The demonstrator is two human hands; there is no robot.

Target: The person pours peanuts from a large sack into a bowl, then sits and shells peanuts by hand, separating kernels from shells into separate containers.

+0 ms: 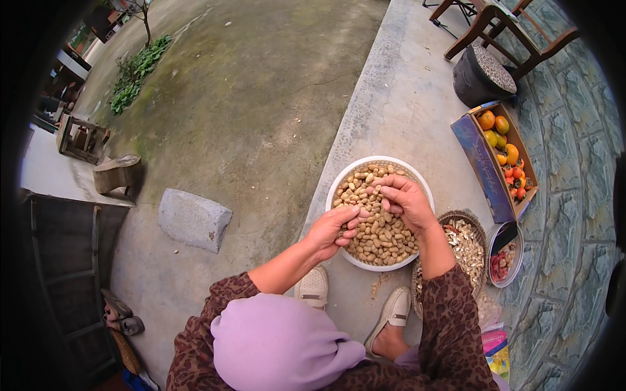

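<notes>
A round white plastic basket point(427, 183) full of unshelled peanuts point(384, 239) stands on the concrete between and ahead of my feet. Over the basket's left part is my left hand point(338, 228), its fingers curled and its thumb and index finger pinched together; whether something small is between them cannot be told. My right hand point(403, 200) hovers over the peanuts, thumb and index finger pinching what looks like a peanut point(376, 189). Right of the basket, partly behind my right forearm, a wicker basket point(481, 229) holds pale shells or dried pieces.
A metal bowl point(520, 249) with reddish bits and a dark object stands right of the wicker basket. Beyond it are a cardboard box point(477, 161) of persimmons, a round black stool point(472, 78) and a wooden chair point(469, 39). A stone block point(193, 220) lies at left.
</notes>
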